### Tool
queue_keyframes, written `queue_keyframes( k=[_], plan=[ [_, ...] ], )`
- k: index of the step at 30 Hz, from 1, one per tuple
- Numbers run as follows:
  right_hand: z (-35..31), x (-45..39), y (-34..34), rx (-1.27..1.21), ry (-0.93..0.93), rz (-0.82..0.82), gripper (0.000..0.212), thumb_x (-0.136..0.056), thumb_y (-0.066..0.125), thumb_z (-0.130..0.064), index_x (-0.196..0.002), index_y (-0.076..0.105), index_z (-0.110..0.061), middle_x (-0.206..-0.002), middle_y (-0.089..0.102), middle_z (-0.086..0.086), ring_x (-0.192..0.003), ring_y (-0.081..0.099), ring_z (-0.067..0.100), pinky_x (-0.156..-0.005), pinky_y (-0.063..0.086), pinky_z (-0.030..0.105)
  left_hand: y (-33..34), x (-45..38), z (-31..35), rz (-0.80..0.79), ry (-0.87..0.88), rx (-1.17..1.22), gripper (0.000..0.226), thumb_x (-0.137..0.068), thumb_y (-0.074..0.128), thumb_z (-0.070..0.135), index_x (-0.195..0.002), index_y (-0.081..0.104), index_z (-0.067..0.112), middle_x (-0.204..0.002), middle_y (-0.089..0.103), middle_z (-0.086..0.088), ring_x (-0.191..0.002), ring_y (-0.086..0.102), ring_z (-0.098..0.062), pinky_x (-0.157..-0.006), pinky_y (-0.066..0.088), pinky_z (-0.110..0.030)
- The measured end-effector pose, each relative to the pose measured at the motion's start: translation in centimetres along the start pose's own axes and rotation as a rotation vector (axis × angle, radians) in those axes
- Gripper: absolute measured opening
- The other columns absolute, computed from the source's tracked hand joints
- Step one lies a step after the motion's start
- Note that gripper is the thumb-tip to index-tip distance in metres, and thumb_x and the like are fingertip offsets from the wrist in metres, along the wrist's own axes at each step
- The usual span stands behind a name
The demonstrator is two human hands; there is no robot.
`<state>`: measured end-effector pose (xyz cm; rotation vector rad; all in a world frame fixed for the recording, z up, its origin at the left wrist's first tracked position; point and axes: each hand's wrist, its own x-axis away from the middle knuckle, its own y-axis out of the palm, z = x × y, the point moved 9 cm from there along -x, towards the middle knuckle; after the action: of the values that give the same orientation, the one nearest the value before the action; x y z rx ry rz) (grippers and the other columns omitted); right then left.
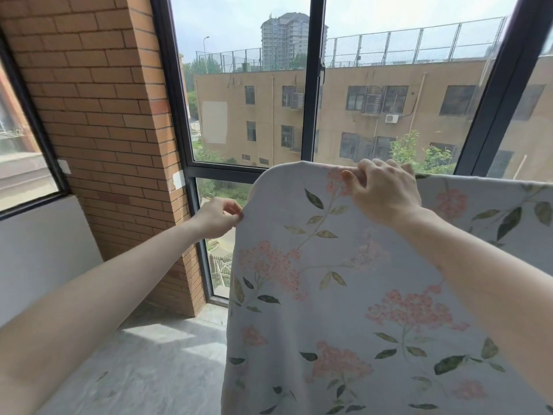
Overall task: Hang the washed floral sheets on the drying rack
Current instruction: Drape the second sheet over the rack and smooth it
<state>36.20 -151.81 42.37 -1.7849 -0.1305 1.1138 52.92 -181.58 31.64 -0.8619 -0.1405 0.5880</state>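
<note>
1. No brand, label or writing is showing legibly anywhere; two small pale patches that look like tape (179,178) are sticking to the brick wall (98,121), and both are looking blank
2. The floral sheet (344,295) is hanging in the right half of the view, draped over something at its top edge; the drying rack itself is lying fully hidden under the cloth, so I cannot tell its shape beyond the rounded corner the fabric is forming at the upper left
3. The left hand (217,217) is pinching the sheet's left edge, thumb and fingers (236,211) closing together on the hem just below that rounded corner
4. The right hand (384,193) is gripping the top edge of the sheet, its fingers curling over the fold and clamping the cloth; the fingertips are partly disappearing behind the fabric
5. The sheet is running off the bottom and right edges of the frame, so its full length and lower hem are not showing
6. Both forearms are being cut off by the frame, the left at the bottom-left corner and the right at the right edge
7. Behind the sheet, a dark-framed window (314,85) is looking out on a tan building (329,115); the lower part of the glass is being covered by the cloth
8. The grey floor (143,360) is lying in patchy sunlight at lower left
</note>
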Motion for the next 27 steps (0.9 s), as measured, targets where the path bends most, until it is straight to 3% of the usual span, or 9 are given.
queue_keyframes(
  k=[3, 5, 7, 11, 14, 19, 21, 27],
  plan=[
    [-0.2, 0.2, -0.2, -0.007, 0.001, 0.005, 0.043, -0.103, 0.034, -0.062, -0.093, 0.058, -0.028, -0.095, 0.059, -0.006, -0.092, 0.046, 0.018, -0.098, 0.032, 0.046, -1.8, 0.4, 2.9, 0.092, 0.060, -0.006, 0.017, -0.097, 0.062, 0.018, -0.111, 0.068, 0.025, -0.108, 0.070, 0.010, -0.104, 0.065, -0.012, -0.095, 0.052, -0.036],
    [-0.2, 0.1, -0.3, -0.009, 0.006, 0.001, 0.046, -0.103, 0.034, -0.061, -0.102, 0.064, -0.026, -0.101, 0.064, -0.004, -0.098, 0.052, 0.021, -0.099, 0.031, 0.045, -3.4, 0.9, 6.8, 0.191, 0.171, 0.060, 0.028, -0.095, 0.063, 0.023, -0.123, 0.062, 0.028, -0.114, 0.067, 0.012, -0.105, 0.065, -0.009, -0.089, 0.052, -0.032],
    [-0.3, 0.0, -0.4, -0.008, 0.011, 0.001, 0.048, -0.104, 0.035, -0.061, -0.108, 0.066, -0.026, -0.105, 0.068, -0.003, -0.104, 0.056, 0.022, -0.099, 0.032, 0.044, -3.7, 1.4, 11.4, 0.207, 0.329, 0.064, 0.043, -0.094, 0.063, 0.027, -0.137, 0.055, 0.030, -0.126, 0.063, 0.009, -0.111, 0.062, -0.011, -0.094, 0.052, -0.033],
    [-0.7, -0.4, -0.5, -0.021, 0.002, -0.014, 0.047, -0.104, 0.035, -0.060, -0.112, 0.067, -0.026, -0.109, 0.070, -0.003, -0.108, 0.058, 0.023, -0.099, 0.032, 0.043, -0.3, 1.7, 17.6, 0.123, 0.530, -0.343, 0.058, -0.099, 0.061, 0.041, -0.153, 0.041, 0.029, -0.146, 0.052, 0.003, -0.130, 0.049, -0.018, -0.111, 0.040, -0.042],
    [-0.3, -0.2, -0.8, -0.087, -0.038, -0.019, 0.041, -0.104, 0.041, -0.056, -0.118, 0.065, -0.026, -0.114, 0.067, -0.004, -0.111, 0.057, 0.023, -0.101, 0.031, 0.040, 1.3, 0.8, 18.1, 0.154, 0.529, -0.536, 0.056, -0.099, 0.056, 0.050, -0.148, 0.036, 0.031, -0.133, 0.052, -0.002, -0.122, 0.047, -0.024, -0.108, 0.039, -0.047],
    [4.6, 3.3, -2.4, -0.091, 0.028, 0.141, 0.045, -0.100, 0.056, -0.045, -0.141, 0.053, -0.026, -0.138, 0.056, -0.001, -0.136, 0.040, 0.024, -0.126, 0.008, 0.042, 1.4, -0.5, 18.1, 0.201, 0.526, -0.490, 0.043, -0.097, 0.059, 0.050, -0.129, 0.038, 0.031, -0.122, 0.049, -0.002, -0.113, 0.046, -0.025, -0.100, 0.035, -0.047],
    [7.7, 4.8, -3.2, -0.065, 0.084, 0.174, 0.048, -0.100, 0.056, -0.044, -0.144, 0.049, -0.025, -0.144, 0.051, 0.000, -0.143, 0.034, 0.025, -0.128, 0.002, 0.044, 1.4, -0.6, 18.2, 0.207, 0.509, -0.469, 0.044, -0.095, 0.062, 0.049, -0.127, 0.038, 0.030, -0.119, 0.049, -0.003, -0.111, 0.045, -0.026, -0.100, 0.035, -0.048],
    [13.1, 8.1, -4.1, -0.080, 0.250, 0.161, 0.063, -0.100, 0.054, -0.043, -0.157, 0.034, -0.024, -0.167, 0.027, -0.002, -0.157, 0.012, 0.020, -0.128, 0.003, 0.049, 2.9, -0.5, 18.5, 0.306, 0.462, -0.491, 0.046, -0.092, 0.059, 0.052, -0.121, 0.034, 0.027, -0.121, 0.040, -0.008, -0.116, 0.042, -0.032, -0.103, 0.033, -0.051]
  ],
)
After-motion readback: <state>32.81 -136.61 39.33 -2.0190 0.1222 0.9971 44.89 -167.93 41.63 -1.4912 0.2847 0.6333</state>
